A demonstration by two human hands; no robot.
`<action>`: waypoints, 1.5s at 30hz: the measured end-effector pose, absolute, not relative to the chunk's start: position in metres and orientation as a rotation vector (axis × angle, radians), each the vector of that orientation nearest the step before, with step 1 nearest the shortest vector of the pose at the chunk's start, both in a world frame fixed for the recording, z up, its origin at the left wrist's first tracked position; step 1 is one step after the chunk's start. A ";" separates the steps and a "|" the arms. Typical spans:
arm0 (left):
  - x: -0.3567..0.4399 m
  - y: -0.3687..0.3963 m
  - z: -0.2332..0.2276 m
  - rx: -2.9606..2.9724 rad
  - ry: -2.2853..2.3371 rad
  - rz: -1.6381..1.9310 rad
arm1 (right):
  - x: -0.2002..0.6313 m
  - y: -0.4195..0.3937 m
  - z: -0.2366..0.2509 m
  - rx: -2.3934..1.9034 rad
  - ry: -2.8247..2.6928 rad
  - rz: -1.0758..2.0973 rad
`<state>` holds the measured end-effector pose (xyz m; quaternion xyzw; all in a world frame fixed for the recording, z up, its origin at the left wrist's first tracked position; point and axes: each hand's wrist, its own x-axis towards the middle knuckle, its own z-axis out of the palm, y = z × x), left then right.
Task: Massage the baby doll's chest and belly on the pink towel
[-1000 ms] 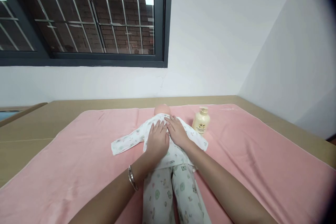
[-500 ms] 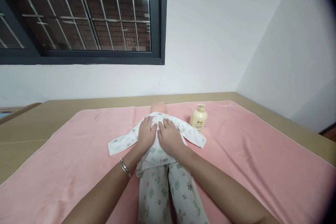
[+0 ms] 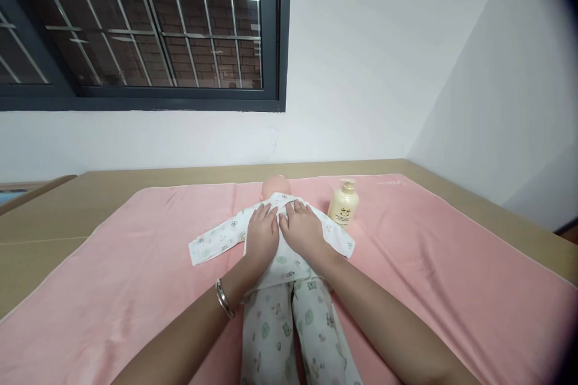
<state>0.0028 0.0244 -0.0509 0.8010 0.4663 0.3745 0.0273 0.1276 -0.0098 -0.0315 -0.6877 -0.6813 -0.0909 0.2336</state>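
Observation:
A baby doll point(image 3: 275, 185) with a bare round head lies stretched out, its head at the far end. It wears a white long-sleeved top point(image 3: 217, 245) and matching trousers point(image 3: 268, 331) with a small green and brown print. My left hand point(image 3: 262, 237) rests flat on the upper part of the top, fingers extended towards the doll's head. Close beside it, my right hand point(image 3: 303, 230) lies flat on the other side of the doll's upper body. A silver bangle point(image 3: 224, 298) circles my left wrist. Neither hand grips anything.
A cream pump bottle point(image 3: 344, 206) stands beside the doll's right-hand sleeve. Under everything spreads a pink cloth point(image 3: 428, 301) on a tan surface point(image 3: 36, 252). White walls point(image 3: 361, 72) and a dark-framed barred window point(image 3: 275, 36) rise behind.
Both hands have slid a little to the right over the doll's top, staying flat on it. The whole view has shifted slightly. The bottle stands where it was.

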 end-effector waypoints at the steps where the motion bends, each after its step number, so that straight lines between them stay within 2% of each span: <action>1: 0.003 0.024 -0.050 2.471 1.442 1.146 | 0.125 -0.012 -0.029 -1.927 -1.876 -0.281; 6: -0.006 0.040 -0.047 2.394 1.484 1.022 | 0.111 -0.028 -0.025 -2.003 -1.959 -0.376; 11: -0.012 0.058 -0.045 2.378 1.499 0.946 | 0.103 -0.036 -0.026 -1.907 -2.108 -0.439; 22: 0.005 0.016 -0.041 2.541 1.630 0.994 | 0.145 0.005 -0.029 -1.728 -1.995 0.026; 27: 0.006 0.005 -0.039 2.482 1.653 0.990 | 0.136 -0.001 -0.032 -1.736 -1.986 -0.110; 37: -0.006 0.034 -0.032 2.293 1.578 0.902 | 0.106 -0.026 -0.032 -1.762 -1.980 -0.518; 40: -0.005 0.039 -0.040 2.308 1.595 0.897 | 0.103 -0.029 -0.032 -1.753 -1.990 -0.508; 45: -0.002 0.040 -0.050 2.316 1.609 0.951 | 0.112 -0.018 -0.033 -1.724 -1.938 -0.282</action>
